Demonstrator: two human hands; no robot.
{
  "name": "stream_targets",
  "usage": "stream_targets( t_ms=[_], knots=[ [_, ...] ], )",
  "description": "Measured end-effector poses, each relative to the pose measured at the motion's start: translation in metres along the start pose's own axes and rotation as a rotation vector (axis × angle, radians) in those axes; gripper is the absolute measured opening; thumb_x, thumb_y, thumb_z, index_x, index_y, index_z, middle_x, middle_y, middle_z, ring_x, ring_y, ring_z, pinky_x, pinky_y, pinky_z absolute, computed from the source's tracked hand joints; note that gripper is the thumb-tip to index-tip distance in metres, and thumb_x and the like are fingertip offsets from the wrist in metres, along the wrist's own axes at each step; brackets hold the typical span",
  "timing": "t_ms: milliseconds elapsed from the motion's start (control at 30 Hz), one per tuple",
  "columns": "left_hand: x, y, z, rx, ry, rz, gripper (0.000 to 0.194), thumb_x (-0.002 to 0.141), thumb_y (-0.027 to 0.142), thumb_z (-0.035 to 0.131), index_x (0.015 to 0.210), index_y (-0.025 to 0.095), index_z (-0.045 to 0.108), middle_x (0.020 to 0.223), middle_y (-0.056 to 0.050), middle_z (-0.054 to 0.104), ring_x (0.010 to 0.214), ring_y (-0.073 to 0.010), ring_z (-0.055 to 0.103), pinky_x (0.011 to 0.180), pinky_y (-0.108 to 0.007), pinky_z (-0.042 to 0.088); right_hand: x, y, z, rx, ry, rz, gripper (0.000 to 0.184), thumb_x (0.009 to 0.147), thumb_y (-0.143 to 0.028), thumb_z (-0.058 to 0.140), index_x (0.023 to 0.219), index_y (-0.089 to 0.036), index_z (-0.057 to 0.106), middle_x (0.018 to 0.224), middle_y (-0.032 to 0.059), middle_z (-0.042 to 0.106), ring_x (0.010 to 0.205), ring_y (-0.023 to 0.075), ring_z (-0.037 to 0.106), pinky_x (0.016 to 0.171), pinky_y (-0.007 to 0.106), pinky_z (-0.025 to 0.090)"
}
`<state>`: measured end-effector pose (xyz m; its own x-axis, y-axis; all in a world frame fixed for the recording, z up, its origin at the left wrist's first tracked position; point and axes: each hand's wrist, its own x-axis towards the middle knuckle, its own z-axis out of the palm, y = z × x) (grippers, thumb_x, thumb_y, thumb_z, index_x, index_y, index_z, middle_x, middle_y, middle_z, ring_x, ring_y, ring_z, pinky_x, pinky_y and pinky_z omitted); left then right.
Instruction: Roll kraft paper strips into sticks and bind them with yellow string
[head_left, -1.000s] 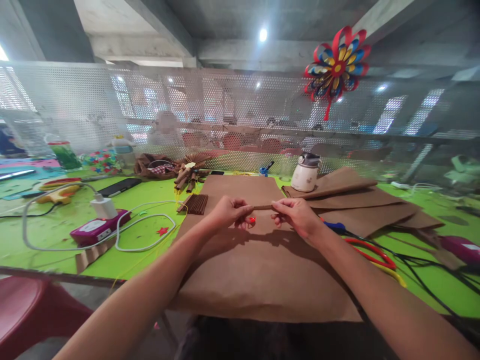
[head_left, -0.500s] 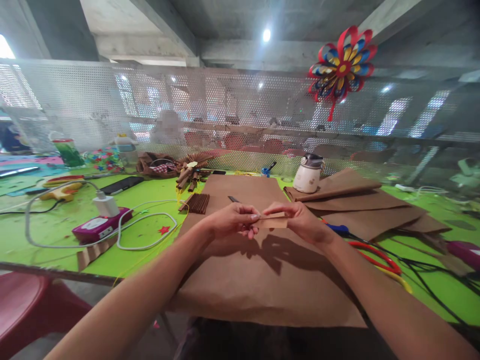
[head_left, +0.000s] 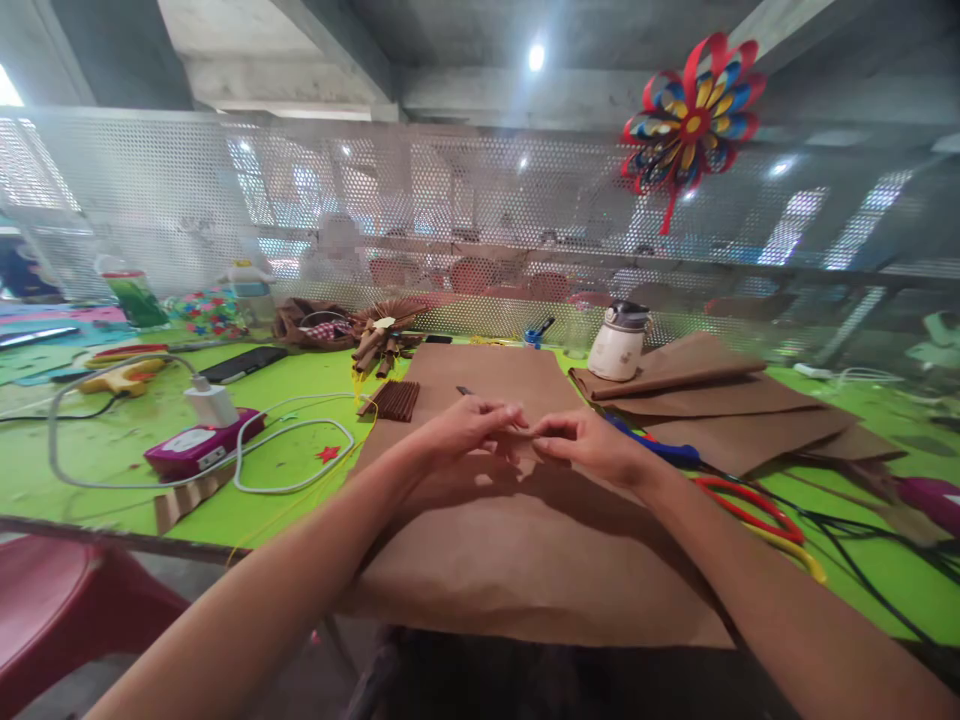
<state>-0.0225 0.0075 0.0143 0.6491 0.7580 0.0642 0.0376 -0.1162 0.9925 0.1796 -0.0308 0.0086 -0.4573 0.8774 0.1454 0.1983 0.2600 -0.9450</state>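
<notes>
Almost closed — hands pinch a paper strip.

Standing here, I see the bare left forearm and right forearm slant forward and inward, bringing the left hand and right hand nearly together. The left fingers point toward the right hand, whose thumb and index finger pinch.

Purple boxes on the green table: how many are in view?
2: left purple box, under the white plug, left of the left hand; right purple box, cut off at the right edge. More may be hidden.
</notes>
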Motion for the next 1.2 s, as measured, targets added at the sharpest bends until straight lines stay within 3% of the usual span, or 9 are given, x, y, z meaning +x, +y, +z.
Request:
stream_targets(
  t_ms=[167,300,500,733,967,1200],
  knots=[
    [0.001,-0.001,0.007,0.19,0.05,0.046,0.024,0.069,0.029,0.071,0.079,0.009,0.064,0.056,-0.002,0.064,0.053,-0.0114,0.06,0.052,-0.021,0.043,0.005,0.008,0.002,0.08,0.121,-0.002,0.021,0.07,-0.032,0.07,0.071,-0.012,0.068,0.052,-0.0032,0.053,0.048,0.0074,0.04,0.048,0.023,0.028],
    [0.002,-0.002,0.007,0.052,0.119,0.087,0.021,0.071,0.025,0.07,0.078,0.008,0.06,0.057,-0.004,0.066,0.054,-0.0147,0.064,0.054,-0.025,0.049,0.008,0.013,0.001,0.179,0.232,-0.049,0.019,0.067,-0.027,0.071,0.081,-0.015,0.069,0.062,-0.0019,0.059,0.057,0.0094,0.049,0.058,0.025,0.038],
    [0.001,-0.004,0.006,-0.146,0.109,0.075,0.024,0.071,0.022,0.072,0.082,0.009,0.055,0.063,-0.006,0.069,0.063,-0.0182,0.069,0.059,-0.027,0.052,0.01,0.013,0.001,0.335,0.327,-0.056,0.022,0.061,-0.023,0.073,0.082,-0.017,0.071,0.07,0.0006,0.062,0.062,0.011,0.053,0.062,0.027,0.043],
    [0.001,-0.006,0.004,-0.156,0.078,0.084,0.021,0.072,0.02,0.07,0.083,0.01,0.054,0.065,-0.006,0.069,0.066,-0.0201,0.069,0.061,-0.028,0.052,0.011,0.014,0.001,0.372,0.338,-0.064,0.018,0.061,-0.022,0.074,0.079,-0.017,0.072,0.068,0.0004,0.063,0.063,0.0112,0.054,0.064,0.028,0.044],
    [0.002,-0.003,0.009,0.089,0.132,0.16,0.017,0.073,0.021,0.067,0.082,0.007,0.061,0.059,-0.003,0.065,0.055,-0.0112,0.063,0.056,-0.022,0.048,0.01,0.014,0.003,0.284,0.306,-0.069,0.019,0.063,-0.021,0.073,0.081,-0.015,0.072,0.062,-0.0008,0.06,0.058,0.0102,0.05,0.06,0.026,0.04],
    [0.007,-0.009,0.009,0.128,0.137,0.155,0.013,0.077,0.022,0.061,0.077,0.009,0.059,0.053,-0.002,0.063,0.05,-0.0132,0.063,0.051,-0.023,0.05,0.008,0.014,0.008,0.26,0.279,-0.071,0.025,0.064,-0.024,0.072,0.087,-0.017,0.069,0.07,0.0004,0.064,0.063,0.012,0.053,0.062,0.027,0.042]
  ],
)
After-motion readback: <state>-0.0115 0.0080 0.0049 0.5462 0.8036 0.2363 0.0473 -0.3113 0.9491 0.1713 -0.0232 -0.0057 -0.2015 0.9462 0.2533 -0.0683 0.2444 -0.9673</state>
